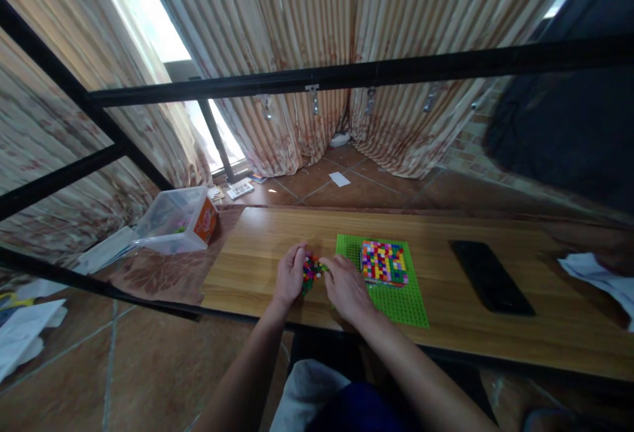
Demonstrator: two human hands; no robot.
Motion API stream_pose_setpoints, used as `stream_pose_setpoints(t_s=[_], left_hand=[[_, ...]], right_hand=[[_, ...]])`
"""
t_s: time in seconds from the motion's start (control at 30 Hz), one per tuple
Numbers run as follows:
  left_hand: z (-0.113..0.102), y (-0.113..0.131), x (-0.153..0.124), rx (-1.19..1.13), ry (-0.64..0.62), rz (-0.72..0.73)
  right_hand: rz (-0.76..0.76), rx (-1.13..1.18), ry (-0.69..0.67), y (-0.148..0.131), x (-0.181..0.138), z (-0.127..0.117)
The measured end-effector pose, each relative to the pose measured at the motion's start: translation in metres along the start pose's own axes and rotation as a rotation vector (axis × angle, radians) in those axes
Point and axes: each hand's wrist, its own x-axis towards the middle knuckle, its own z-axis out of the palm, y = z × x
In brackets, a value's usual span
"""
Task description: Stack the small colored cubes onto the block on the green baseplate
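Note:
A small pile of loose coloured bricks (312,269) lies on the wooden table (495,339) between my two hands. My left hand (290,276) cups the pile from the left, fingers curled against it. From the right, my right hand (345,287) touches the same pile with its fingertips. Just right of my hands lies a green baseplate (403,303). A square block of multicoloured bricks (384,263) sits on its upper part.
A black phone (491,277) lies flat on the table to the right, with white paper (597,280) at the far right edge. A clear plastic box (177,221) rests left of the table. A black metal bar (347,75) crosses above.

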Motion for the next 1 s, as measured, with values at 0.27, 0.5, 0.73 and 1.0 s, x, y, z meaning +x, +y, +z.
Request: stream_pose_setpoints(t_s=[0.27, 0.5, 0.73, 1.0], left_hand=[[0.001, -0.001, 0.0, 0.013, 0.003, -0.015], [0.001, 0.001, 0.0, 0.023, 0.015, -0.007], [0.001, 0.0, 0.001, 0.009, 0.015, -0.024], [0.002, 0.008, -0.001, 0.019, 0.021, 0.001]], right_hand=[[0.187, 0.264, 0.326, 0.051, -0.042, -0.068], [0.435, 0.317, 0.442, 0.12, -0.051, -0.082], [0.446, 0.271, 0.372, 0.122, -0.032, -0.079], [0.455, 0.096, 0.307, 0.12, -0.027, -0.088]])
